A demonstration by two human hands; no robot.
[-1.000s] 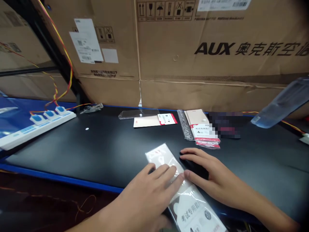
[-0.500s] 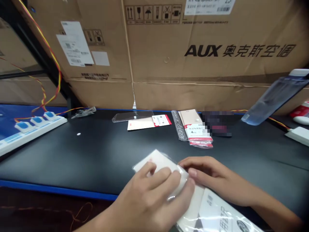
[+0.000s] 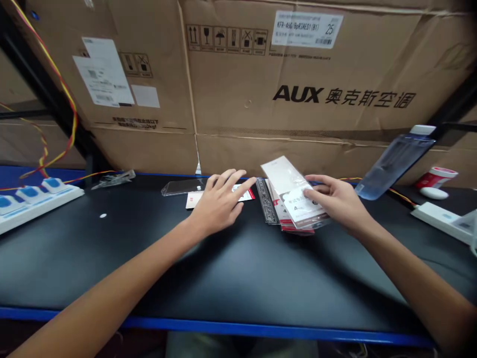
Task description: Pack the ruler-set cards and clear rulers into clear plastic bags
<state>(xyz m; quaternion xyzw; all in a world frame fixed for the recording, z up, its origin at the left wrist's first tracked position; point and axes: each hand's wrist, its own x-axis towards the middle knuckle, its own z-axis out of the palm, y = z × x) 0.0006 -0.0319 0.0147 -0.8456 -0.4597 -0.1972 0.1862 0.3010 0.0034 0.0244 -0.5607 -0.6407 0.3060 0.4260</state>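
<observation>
My left hand (image 3: 219, 201) open, fingers spread over a red-labelled card (image 3: 243, 194), my right hand (image 3: 331, 199) half-closed, fingers gripping a plastic-sleeved packet (image 3: 288, 186)

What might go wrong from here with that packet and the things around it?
The glossy plastic packet in the right hand overlaps the stacked packets, so it may slide off them. The open left hand is close above the clear sleeve and might knock it. The tilted plastic bottle could tip.
</observation>
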